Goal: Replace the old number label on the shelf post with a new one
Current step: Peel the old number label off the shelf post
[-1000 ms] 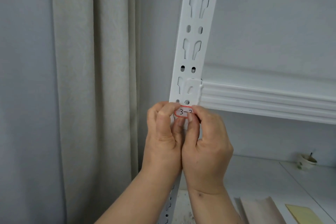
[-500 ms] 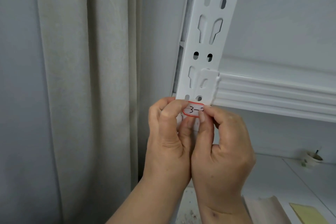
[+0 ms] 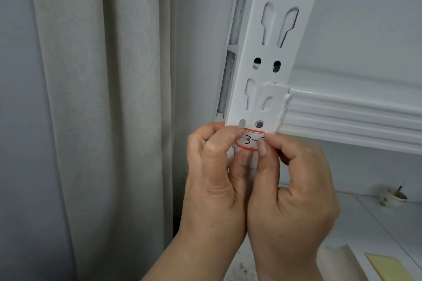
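A small white label (image 3: 249, 141) with a red border and a handwritten "3-" lies against the white slotted shelf post (image 3: 271, 52), just below the shelf bracket. My left hand (image 3: 214, 175) pinches the label's left end between thumb and forefinger. My right hand (image 3: 294, 201) holds its right end, and the thumb covers the last character. Both hands touch each other below the label. Whether the label sticks to the post or is lifted off it cannot be told.
A white ribbed shelf beam (image 3: 354, 118) runs right from the post. Beige curtains (image 3: 102, 109) hang on the left. On the lower shelf sit a small cup (image 3: 394, 196), a yellow pad (image 3: 388, 267) and a beige piece (image 3: 338, 262).
The view has come closer and shifted up and left along the post. Both hands keep the same pinch on the label at the same spot under the bracket.
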Motion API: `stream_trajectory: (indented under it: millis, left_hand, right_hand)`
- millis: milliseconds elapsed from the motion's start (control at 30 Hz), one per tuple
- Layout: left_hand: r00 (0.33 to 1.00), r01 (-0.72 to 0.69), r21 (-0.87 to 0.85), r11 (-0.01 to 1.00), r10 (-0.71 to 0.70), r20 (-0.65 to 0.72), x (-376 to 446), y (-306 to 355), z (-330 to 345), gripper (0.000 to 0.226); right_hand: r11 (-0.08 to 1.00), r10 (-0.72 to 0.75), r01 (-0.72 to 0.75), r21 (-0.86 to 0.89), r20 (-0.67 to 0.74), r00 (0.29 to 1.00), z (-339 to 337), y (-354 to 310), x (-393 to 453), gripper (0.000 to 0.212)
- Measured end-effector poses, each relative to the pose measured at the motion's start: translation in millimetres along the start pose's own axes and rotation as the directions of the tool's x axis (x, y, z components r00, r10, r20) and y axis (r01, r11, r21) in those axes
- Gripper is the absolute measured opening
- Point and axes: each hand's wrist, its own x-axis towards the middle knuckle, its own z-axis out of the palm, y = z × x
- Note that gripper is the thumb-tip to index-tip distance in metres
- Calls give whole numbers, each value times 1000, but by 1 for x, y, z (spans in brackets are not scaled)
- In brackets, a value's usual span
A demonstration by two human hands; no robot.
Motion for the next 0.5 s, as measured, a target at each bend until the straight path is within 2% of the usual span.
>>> stream_trajectory:
  millis: [233, 333, 500]
  left_hand:
    - [996, 82, -98, 992, -78, 42, 0, 2, -3, 31]
    - [992, 109, -132, 985, -100, 74, 0, 2, -4, 33]
    - [993, 106, -111, 988, -99, 65, -1, 2, -4, 34]
  right_hand:
    - [989, 145, -146, 31, 27, 989, -1, -5, 0, 7]
    - [986, 155, -156, 52, 26, 988, -2, -8, 1, 14]
    - [980, 187, -187, 62, 10, 982, -2, -9, 2, 11]
